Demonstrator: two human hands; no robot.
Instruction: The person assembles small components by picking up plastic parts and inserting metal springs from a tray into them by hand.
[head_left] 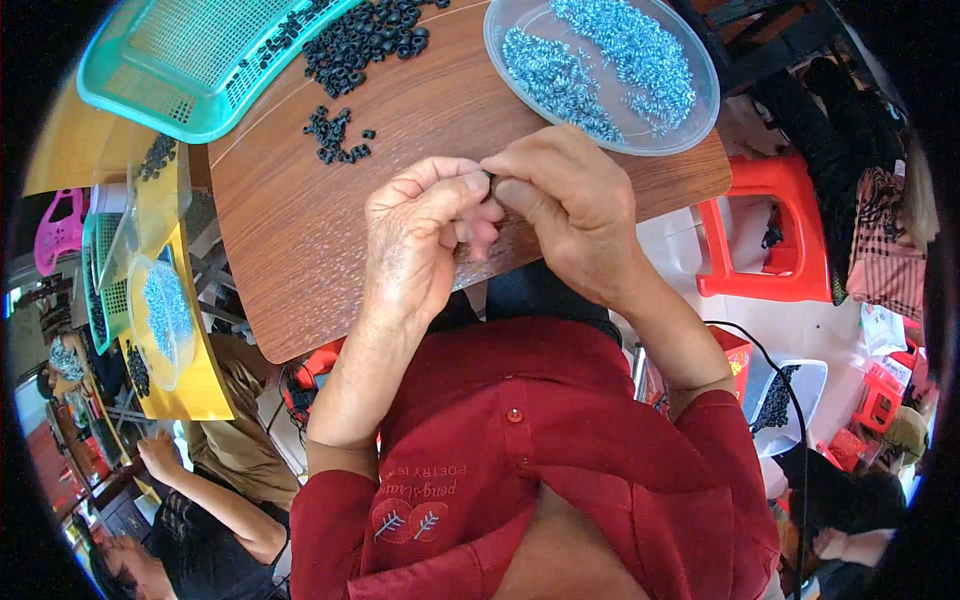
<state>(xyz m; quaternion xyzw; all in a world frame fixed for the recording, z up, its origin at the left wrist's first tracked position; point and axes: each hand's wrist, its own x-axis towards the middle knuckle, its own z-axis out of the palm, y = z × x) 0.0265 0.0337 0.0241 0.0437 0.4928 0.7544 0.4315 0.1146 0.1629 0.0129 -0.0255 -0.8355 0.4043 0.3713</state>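
My left hand [420, 220] and my right hand [575, 205] meet above the near part of the brown wooden table [290, 240]. Both are closed in a pinch, fingertips together around a small black part [489, 176], mostly hidden by the fingers. Beyond my left hand lies a small group of black ring-like parts [335, 135], with a larger heap of them [365, 45] farther back. Past my right hand stands a clear round tray [640, 128] holding two piles of small, shiny blue pieces [650, 70].
At the far left of the table sits a teal mesh basket [205, 122] with some black parts inside. A red plastic stool [800, 230] stands right of the table. Another person [220, 530] is at lower left, near a yellow table [205, 385]. A white tub [812, 385] with black parts is at right.
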